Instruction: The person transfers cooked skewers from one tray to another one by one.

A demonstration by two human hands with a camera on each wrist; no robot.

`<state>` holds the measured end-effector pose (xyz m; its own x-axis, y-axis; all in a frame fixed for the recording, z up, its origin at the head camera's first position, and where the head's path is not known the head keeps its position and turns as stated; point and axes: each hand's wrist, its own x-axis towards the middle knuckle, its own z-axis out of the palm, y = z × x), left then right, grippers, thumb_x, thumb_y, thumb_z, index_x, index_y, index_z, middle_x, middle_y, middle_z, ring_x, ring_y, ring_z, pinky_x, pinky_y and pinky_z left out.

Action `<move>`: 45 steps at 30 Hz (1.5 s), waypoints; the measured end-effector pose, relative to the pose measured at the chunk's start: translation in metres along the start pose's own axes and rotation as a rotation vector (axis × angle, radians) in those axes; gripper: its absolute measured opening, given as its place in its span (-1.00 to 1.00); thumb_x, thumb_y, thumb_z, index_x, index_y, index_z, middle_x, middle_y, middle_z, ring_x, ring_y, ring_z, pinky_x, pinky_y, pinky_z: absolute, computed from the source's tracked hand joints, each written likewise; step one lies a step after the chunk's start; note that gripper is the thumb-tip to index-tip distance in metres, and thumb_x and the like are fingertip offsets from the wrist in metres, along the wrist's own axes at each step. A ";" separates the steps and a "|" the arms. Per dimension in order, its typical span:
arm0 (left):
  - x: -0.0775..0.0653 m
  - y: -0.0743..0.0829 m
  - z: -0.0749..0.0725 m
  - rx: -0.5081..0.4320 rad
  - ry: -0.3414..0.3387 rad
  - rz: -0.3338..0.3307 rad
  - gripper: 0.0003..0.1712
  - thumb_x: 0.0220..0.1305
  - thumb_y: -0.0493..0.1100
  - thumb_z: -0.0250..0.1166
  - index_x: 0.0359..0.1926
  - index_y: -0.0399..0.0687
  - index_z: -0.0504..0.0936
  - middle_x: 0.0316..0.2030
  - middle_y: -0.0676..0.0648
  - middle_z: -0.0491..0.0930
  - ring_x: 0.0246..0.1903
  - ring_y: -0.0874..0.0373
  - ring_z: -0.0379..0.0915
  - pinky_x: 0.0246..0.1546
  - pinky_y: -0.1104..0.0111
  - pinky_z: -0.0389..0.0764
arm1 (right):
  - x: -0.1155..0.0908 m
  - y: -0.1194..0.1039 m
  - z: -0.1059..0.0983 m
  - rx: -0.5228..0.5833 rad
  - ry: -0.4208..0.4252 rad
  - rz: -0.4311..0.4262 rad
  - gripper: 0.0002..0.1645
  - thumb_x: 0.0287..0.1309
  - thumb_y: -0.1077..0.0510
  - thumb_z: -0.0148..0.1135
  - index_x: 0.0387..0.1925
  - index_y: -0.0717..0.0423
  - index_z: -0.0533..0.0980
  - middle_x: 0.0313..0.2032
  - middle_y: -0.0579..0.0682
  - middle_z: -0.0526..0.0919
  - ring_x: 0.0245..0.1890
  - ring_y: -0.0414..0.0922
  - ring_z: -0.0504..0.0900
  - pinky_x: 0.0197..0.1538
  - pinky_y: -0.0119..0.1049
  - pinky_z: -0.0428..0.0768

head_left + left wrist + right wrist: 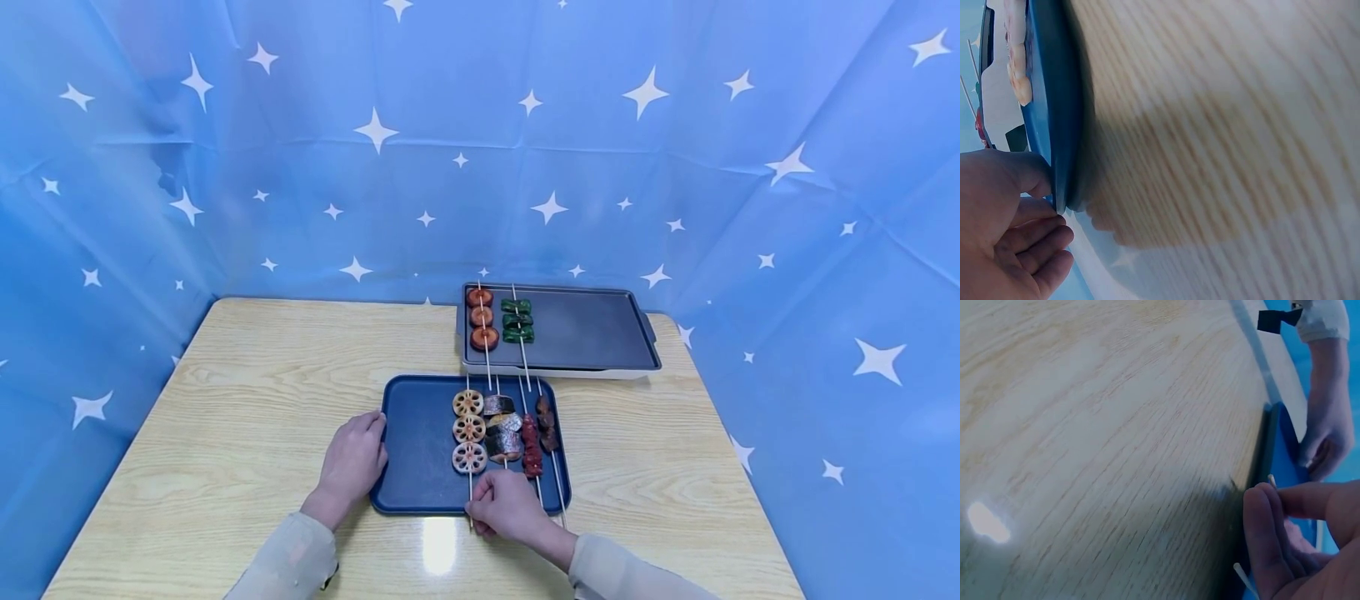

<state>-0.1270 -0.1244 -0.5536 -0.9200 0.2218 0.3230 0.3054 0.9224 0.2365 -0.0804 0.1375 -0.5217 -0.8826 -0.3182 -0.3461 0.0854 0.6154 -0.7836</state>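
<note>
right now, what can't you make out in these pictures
Head view: the lower stick of the fish-like skewer, behind the right hand.
Left wrist view: part of the lotus-root skewer and griddle, cut off by the top edge.
Right wrist view: much of the blue tray, behind the right hand.

The surface (247,400) is pale, glossy wood with a wavy grain and rounded far corners. Directly on it lies a dark blue tray (420,433) with rounded corners. Just beyond the tray, reaching farther right than it does, sits a griddle (585,333) with a dark plate and a pale base. A bright reflection (438,546) shines on the wood just in front of the tray.
</note>
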 end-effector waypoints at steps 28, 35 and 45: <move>0.000 0.000 0.001 0.028 -0.036 -0.005 -0.53 0.07 -0.27 0.33 0.04 -0.39 0.62 0.03 -0.27 0.62 0.00 -0.15 0.57 0.10 0.09 0.60 | 0.001 -0.004 -0.026 -0.073 0.053 -0.016 -0.86 0.08 0.17 0.34 -0.54 0.03 0.56 -0.69 -0.14 0.63 -0.71 -0.22 0.59 -0.66 -0.36 0.54; -0.001 -0.001 0.002 0.022 -0.003 0.007 -0.54 0.05 -0.29 0.32 0.02 -0.40 0.63 0.00 -0.27 0.63 -0.02 -0.16 0.59 0.08 0.08 0.61 | 0.005 -0.007 -0.048 -0.014 0.088 -0.005 -0.88 0.13 0.20 0.31 -0.48 0.11 0.56 -0.61 -0.01 0.68 -0.65 -0.22 0.63 -0.58 -0.37 0.66; -0.001 -0.001 0.001 0.013 -0.016 -0.003 -0.54 0.06 -0.29 0.31 0.03 -0.40 0.62 0.02 -0.28 0.63 0.00 -0.16 0.58 0.10 0.08 0.60 | 0.010 -0.013 -0.083 0.004 0.211 0.027 -0.92 0.12 0.23 0.30 -0.43 0.16 0.58 -0.56 0.13 0.70 -0.62 -0.12 0.67 -0.52 -0.26 0.73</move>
<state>-0.1271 -0.1252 -0.5551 -0.9250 0.2237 0.3070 0.2991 0.9272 0.2256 -0.1285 0.1864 -0.4721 -0.9570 -0.1432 -0.2521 0.1122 0.6189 -0.7774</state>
